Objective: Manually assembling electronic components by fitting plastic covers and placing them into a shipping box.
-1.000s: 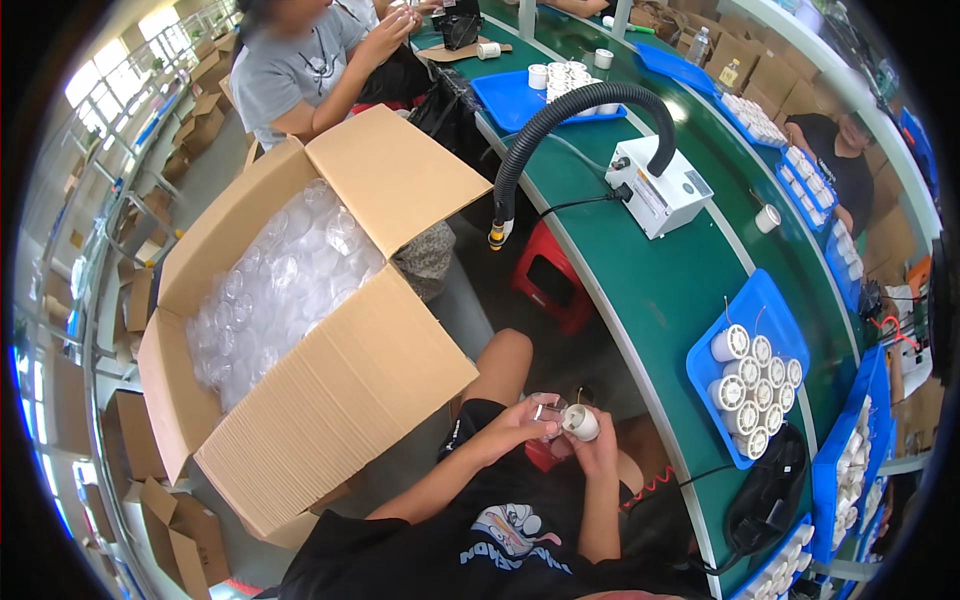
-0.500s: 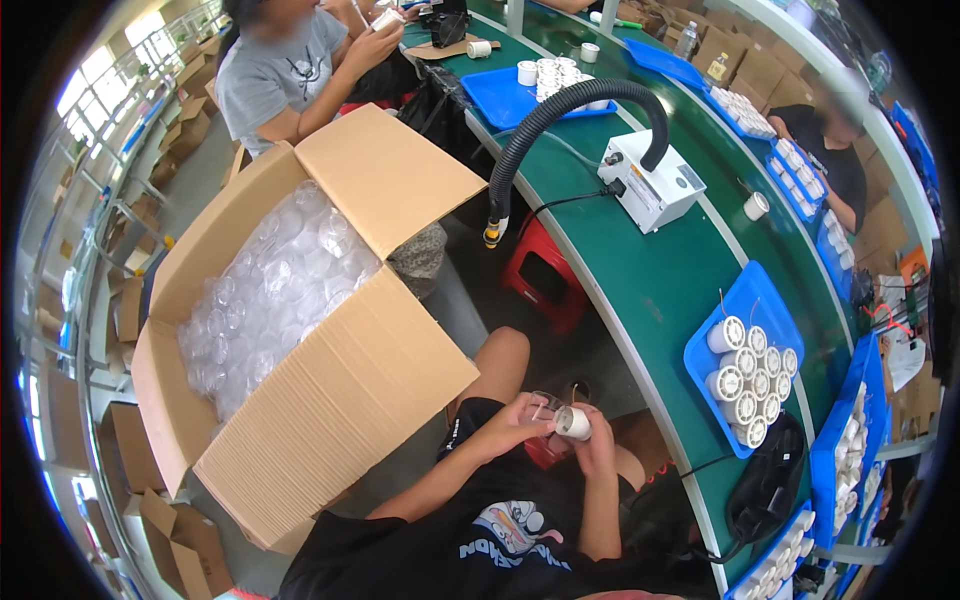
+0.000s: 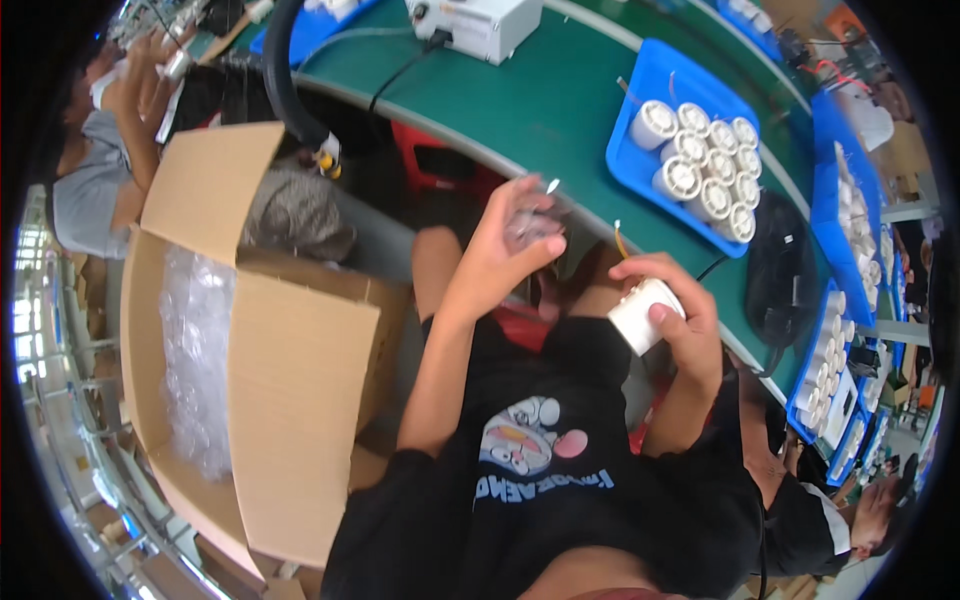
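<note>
My left hand (image 3: 495,250) is raised near the edge of the green bench, its fingers curled around a clear, cup-like plastic cover (image 3: 530,226) that looks blurred. In my right hand (image 3: 690,320), lower and a little to the right, is a white cylindrical part (image 3: 645,318), tilted, with thin wires (image 3: 621,240) standing out of its far end. The two pieces are apart from each other. On the bench beyond my right hand, a blue tray (image 3: 622,142) carries several similar white cylinders (image 3: 712,165), some with wires sticking up.
An open cardboard box (image 3: 300,400) at my left holds many clear plastic covers (image 3: 197,370). A black hose (image 3: 280,75) hangs beside the green bench (image 3: 520,110), near a white machine (image 3: 490,25). A black pouch (image 3: 780,275) lies right of the tray. People sit on both sides.
My hands, together over my lap before, are now apart, the left raised with the clear cover and the right holding the white part. The view has swung right, shifting the scene leftward.
</note>
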A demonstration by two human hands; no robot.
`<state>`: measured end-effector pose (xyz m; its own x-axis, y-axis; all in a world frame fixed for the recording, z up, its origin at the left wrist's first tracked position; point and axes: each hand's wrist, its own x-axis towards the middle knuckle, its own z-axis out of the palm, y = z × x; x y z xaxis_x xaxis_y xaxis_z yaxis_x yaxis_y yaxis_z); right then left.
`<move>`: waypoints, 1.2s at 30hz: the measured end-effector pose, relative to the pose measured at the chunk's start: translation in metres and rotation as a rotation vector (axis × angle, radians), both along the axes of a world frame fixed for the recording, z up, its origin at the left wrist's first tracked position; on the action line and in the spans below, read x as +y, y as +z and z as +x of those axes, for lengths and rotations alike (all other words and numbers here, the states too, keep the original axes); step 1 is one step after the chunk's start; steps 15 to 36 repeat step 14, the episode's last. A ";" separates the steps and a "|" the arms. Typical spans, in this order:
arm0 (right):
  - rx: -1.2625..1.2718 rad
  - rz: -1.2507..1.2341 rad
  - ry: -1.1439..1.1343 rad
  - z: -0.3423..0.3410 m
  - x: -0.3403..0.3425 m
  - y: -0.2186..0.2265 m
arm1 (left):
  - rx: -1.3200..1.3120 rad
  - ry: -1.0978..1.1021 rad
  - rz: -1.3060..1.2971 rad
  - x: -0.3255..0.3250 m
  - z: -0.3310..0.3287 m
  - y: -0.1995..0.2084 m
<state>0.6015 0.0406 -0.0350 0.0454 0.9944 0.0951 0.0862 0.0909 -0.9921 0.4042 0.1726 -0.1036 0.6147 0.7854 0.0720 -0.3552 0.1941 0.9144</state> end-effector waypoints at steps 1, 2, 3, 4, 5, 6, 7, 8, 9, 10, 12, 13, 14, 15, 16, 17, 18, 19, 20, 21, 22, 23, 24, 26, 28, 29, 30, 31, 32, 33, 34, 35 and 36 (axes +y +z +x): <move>-0.091 0.008 -0.017 0.004 -0.001 0.000 | 0.017 0.010 -0.025 -0.003 0.002 0.006; -0.078 -0.006 -0.011 0.008 -0.003 -0.003 | 0.050 -0.016 -0.010 -0.003 0.003 0.010; -0.145 -0.003 0.044 0.011 -0.005 -0.005 | 0.083 -0.040 0.009 -0.004 0.002 0.014; -0.211 0.006 0.100 0.012 -0.005 -0.006 | 0.096 -0.032 0.001 -0.004 -0.001 0.018; -0.221 0.000 0.115 0.012 -0.008 -0.006 | 0.274 0.047 0.260 -0.007 -0.003 0.019; -0.214 -0.013 0.108 0.012 -0.010 -0.009 | 0.448 0.124 0.524 -0.010 -0.004 0.017; -0.211 -0.018 0.131 0.013 -0.011 -0.012 | 0.402 0.157 0.498 -0.012 -0.004 0.011; -0.207 -0.022 0.155 0.015 -0.013 -0.015 | 0.406 0.147 0.490 -0.015 -0.005 0.010; -0.202 -0.031 0.149 0.016 -0.014 -0.016 | 0.435 0.144 0.549 -0.017 -0.007 0.010; -0.204 -0.032 0.164 0.018 -0.014 -0.016 | 0.461 0.141 0.609 -0.018 -0.009 0.010; -0.191 -0.030 0.200 0.018 -0.010 -0.015 | 0.459 0.118 0.656 -0.021 -0.017 0.014; -0.193 -0.025 0.245 0.017 -0.008 -0.014 | 0.444 0.092 0.709 -0.022 -0.020 0.016; -0.196 -0.022 0.289 0.017 -0.005 -0.013 | 0.450 0.093 0.702 -0.023 -0.022 0.014; -0.196 -0.022 0.289 0.017 -0.005 -0.013 | 0.450 0.093 0.702 -0.023 -0.022 0.014; -0.196 -0.022 0.289 0.017 -0.005 -0.013 | 0.450 0.093 0.702 -0.023 -0.022 0.014; -0.196 -0.022 0.289 0.017 -0.005 -0.013 | 0.450 0.093 0.702 -0.023 -0.022 0.014; -0.196 -0.022 0.289 0.017 -0.005 -0.013 | 0.450 0.093 0.702 -0.023 -0.022 0.014; -0.196 -0.022 0.289 0.017 -0.005 -0.013 | 0.450 0.093 0.702 -0.023 -0.022 0.014; -0.196 -0.022 0.289 0.017 -0.005 -0.013 | 0.450 0.093 0.702 -0.023 -0.022 0.014; -0.196 -0.022 0.289 0.017 -0.005 -0.013 | 0.450 0.093 0.702 -0.023 -0.022 0.014; -0.196 -0.022 0.289 0.017 -0.005 -0.013 | 0.450 0.093 0.702 -0.023 -0.022 0.014; -0.196 -0.022 0.289 0.017 -0.005 -0.013 | 0.450 0.093 0.702 -0.023 -0.022 0.014; -0.196 -0.022 0.289 0.017 -0.005 -0.013 | 0.450 0.093 0.702 -0.023 -0.022 0.014; -0.196 -0.022 0.289 0.017 -0.005 -0.013 | 0.450 0.093 0.702 -0.023 -0.022 0.014; -0.196 -0.022 0.289 0.017 -0.005 -0.013 | 0.450 0.093 0.702 -0.023 -0.022 0.014; -0.196 -0.022 0.289 0.017 -0.005 -0.013 | 0.450 0.093 0.702 -0.023 -0.022 0.014; -0.196 -0.022 0.289 0.017 -0.005 -0.013 | 0.450 0.093 0.702 -0.023 -0.022 0.014; -0.196 -0.022 0.289 0.017 -0.005 -0.013 | 0.450 0.093 0.702 -0.023 -0.022 0.014; -0.196 -0.022 0.289 0.017 -0.005 -0.013 | 0.450 0.093 0.702 -0.023 -0.022 0.014; -0.196 -0.022 0.289 0.017 -0.005 -0.013 | 0.450 0.093 0.702 -0.023 -0.022 0.014; -0.196 -0.022 0.289 0.017 -0.005 -0.013 | 0.450 0.093 0.702 -0.023 -0.022 0.014; -0.196 -0.022 0.289 0.017 -0.005 -0.013 | 0.450 0.093 0.702 -0.023 -0.022 0.014; -0.196 -0.022 0.289 0.017 -0.005 -0.013 | 0.450 0.093 0.702 -0.023 -0.022 0.014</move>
